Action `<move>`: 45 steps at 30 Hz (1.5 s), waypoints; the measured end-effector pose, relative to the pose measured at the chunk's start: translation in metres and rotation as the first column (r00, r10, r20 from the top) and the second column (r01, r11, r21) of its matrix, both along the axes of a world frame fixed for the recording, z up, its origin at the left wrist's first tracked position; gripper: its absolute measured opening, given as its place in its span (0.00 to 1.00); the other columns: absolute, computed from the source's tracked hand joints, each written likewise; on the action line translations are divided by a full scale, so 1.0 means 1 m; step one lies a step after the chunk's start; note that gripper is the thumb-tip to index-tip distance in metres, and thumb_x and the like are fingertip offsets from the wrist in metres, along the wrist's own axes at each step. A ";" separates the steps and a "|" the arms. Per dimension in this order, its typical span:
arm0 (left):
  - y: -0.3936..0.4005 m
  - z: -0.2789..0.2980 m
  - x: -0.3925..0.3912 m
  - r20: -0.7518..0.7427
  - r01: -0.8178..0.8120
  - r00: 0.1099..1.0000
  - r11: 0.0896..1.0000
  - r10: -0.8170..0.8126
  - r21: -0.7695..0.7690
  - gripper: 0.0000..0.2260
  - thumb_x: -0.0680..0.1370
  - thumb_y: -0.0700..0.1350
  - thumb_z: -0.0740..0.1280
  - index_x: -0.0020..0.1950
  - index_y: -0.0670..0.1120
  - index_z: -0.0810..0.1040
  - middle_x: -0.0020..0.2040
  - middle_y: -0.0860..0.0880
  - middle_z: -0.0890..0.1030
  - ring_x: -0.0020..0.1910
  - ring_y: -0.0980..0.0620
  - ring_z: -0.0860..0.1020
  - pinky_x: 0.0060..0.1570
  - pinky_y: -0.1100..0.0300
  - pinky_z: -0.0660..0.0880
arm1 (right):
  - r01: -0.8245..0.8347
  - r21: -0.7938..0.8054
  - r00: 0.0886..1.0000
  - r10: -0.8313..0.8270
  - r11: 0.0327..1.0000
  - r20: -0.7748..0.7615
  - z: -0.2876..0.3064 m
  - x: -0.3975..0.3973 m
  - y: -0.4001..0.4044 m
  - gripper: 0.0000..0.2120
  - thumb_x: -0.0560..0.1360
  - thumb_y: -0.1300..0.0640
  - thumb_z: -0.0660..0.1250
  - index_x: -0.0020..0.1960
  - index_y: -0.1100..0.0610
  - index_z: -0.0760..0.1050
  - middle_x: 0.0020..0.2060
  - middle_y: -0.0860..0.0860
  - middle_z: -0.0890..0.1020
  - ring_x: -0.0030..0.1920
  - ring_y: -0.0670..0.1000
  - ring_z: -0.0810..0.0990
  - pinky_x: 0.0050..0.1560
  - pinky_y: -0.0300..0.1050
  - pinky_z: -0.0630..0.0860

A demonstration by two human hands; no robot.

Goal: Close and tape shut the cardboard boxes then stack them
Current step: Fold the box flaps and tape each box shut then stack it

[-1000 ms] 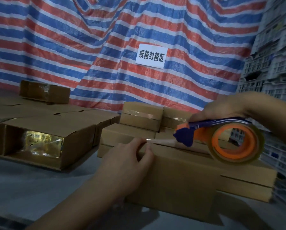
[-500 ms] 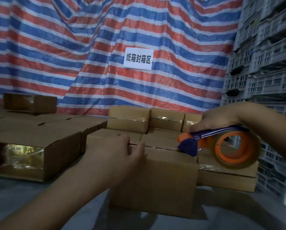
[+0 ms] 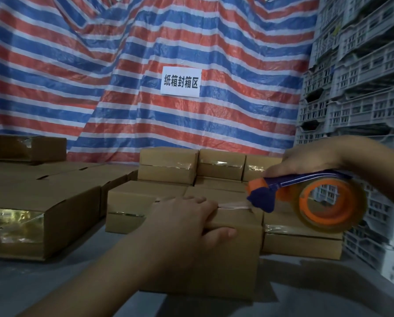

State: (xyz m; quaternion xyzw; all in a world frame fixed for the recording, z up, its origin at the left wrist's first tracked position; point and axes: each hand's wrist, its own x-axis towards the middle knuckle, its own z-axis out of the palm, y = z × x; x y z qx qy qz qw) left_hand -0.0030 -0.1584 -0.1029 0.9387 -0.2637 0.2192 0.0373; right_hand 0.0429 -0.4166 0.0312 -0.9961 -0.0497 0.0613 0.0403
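Head view: cardboard box [image 3: 228,255] at centre, near edge of the grey surface [image 3: 31,282]. Left hand [image 3: 186,223] curls over the box's top front edge, thumb on the front face, fingers pressing a strip of clear tape [image 3: 233,205] along the seam. Right hand [image 3: 305,161] at 3 o'clock grips the orange-and-blue tape dispenser [image 3: 305,197], its blade end touching the box top. Taped boxes [image 3: 191,165] stacked at 12 o'clock; an open-ended box [image 3: 54,202] at 9 o'clock. Striped tarp [image 3: 100,76] behind, with a white sign [image 3: 180,81].
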 end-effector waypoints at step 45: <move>-0.045 0.010 0.010 -0.028 0.215 0.976 0.972 -0.214 0.089 0.25 0.77 0.69 0.55 0.69 0.58 0.67 0.65 0.55 0.74 0.60 0.55 0.74 0.59 0.55 0.75 | -0.084 -0.597 0.939 0.263 0.798 0.220 -0.098 -0.043 0.004 0.19 0.80 0.35 0.57 0.50 0.49 0.75 0.43 0.48 0.79 0.42 0.49 0.78 0.43 0.45 0.76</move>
